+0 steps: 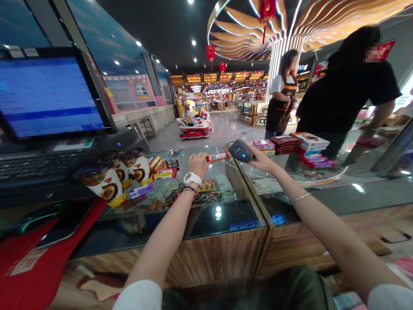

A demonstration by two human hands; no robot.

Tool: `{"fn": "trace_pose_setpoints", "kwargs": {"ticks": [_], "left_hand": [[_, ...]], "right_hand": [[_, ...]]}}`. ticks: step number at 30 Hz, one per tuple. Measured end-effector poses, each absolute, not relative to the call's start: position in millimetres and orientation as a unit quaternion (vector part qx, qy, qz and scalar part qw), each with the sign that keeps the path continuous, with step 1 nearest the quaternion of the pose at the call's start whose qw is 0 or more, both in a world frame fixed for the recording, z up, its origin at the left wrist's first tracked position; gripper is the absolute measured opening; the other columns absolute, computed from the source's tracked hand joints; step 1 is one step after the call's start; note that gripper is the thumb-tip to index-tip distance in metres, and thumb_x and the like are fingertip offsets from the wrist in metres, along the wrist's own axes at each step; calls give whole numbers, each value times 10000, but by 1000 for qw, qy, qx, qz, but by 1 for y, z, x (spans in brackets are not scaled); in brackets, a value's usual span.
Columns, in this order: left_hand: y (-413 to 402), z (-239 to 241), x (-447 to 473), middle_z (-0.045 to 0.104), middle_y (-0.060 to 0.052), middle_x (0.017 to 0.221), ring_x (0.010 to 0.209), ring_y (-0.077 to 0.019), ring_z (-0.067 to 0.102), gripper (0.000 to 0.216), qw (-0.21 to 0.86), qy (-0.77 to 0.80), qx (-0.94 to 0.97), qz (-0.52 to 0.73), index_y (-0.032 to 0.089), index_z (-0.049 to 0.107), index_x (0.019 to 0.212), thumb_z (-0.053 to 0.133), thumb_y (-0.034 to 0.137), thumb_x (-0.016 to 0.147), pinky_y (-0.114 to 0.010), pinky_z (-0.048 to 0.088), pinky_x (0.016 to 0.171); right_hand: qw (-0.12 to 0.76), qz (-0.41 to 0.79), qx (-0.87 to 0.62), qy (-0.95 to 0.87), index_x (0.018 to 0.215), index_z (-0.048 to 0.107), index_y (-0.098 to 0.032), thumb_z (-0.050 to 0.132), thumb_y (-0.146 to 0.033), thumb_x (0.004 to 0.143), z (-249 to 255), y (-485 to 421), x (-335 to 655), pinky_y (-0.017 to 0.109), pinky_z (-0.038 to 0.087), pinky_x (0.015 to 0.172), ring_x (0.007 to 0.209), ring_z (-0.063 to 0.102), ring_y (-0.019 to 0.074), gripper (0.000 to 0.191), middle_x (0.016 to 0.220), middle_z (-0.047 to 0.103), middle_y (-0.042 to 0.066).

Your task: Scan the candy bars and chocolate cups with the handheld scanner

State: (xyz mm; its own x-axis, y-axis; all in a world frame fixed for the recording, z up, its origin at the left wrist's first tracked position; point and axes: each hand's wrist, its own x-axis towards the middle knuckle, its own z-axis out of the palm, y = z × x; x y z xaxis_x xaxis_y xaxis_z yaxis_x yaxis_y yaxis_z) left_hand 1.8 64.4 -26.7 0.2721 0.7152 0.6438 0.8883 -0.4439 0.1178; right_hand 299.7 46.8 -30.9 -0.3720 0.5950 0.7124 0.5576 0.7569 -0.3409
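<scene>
My left hand (198,165), with a white watch on its wrist, is closed on one end of a red and white candy roll (217,157). The roll points to the right, above the glass counter (206,219). In my right hand (260,160) is a dark grey barcode scanner (240,150) with a lit blue spot; its head is close to the roll's free end. The fingers round the scanner are partly hidden behind it. Left of my left hand lie a red and yellow candy roll (164,174) and purple candy packs (141,191).
Several printed cups (108,185) stand beside a keyboard (35,168) and monitor (48,94). Boxes and packs of sweets (285,144) are stacked at the right. Beyond the counter stand a person in an apron (282,97) and a person in black (345,86).
</scene>
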Motion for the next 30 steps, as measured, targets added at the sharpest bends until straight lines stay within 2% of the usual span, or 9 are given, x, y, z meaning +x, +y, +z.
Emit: {"fn": "trace_pose_setpoints", "kwargs": {"ticks": [2,5,9,15,24,30], "left_hand": [[65,-28,2,695,-51,1056,1057,-239,615,161,132,-513,-785,-321,256,641,1038,644,296,882,-417,324,1106],[65,-29,2,693,-56,1050,1057,-241,614,160,131,-508,-787,-324,249,639,1037,644,291,883,-421,325,1103],[65,-30,2,693,-46,1038,1054,-235,614,147,134,-507,-786,-328,250,641,1014,662,275,871,-409,338,1091],[63,-28,3,690,-42,1020,1042,-233,617,144,119,-531,-772,-328,245,646,975,695,241,841,-391,357,1067],[67,-33,1,683,-35,1004,1035,-227,614,116,117,-531,-771,-332,242,638,957,673,233,847,-390,332,1079],[66,-32,1,688,-45,997,1025,-229,615,116,124,-535,-771,-323,229,638,953,658,210,840,-376,347,1057]], "right_hand": [[445,14,-353,-823,1322,554,-165,634,-313,792,-27,42,296,455,478,1004,1174,597,297,556,1275,634,128],[419,-2,-378,-826,1258,602,-176,638,-290,775,-25,36,292,416,518,909,1072,652,298,498,1168,698,108],[333,-43,-458,-823,1213,643,-202,671,-285,758,-22,26,282,345,518,785,969,696,305,464,1064,748,92],[216,-100,-525,-817,1211,649,-193,652,-348,798,-17,12,267,304,472,713,887,716,304,441,948,772,96],[219,-100,-535,-810,1163,671,-188,646,-338,795,-15,9,265,306,462,698,892,715,316,398,975,770,110],[219,-98,-532,-812,1227,641,-187,659,-323,786,-17,11,266,313,477,723,918,716,316,461,999,771,108]]}}
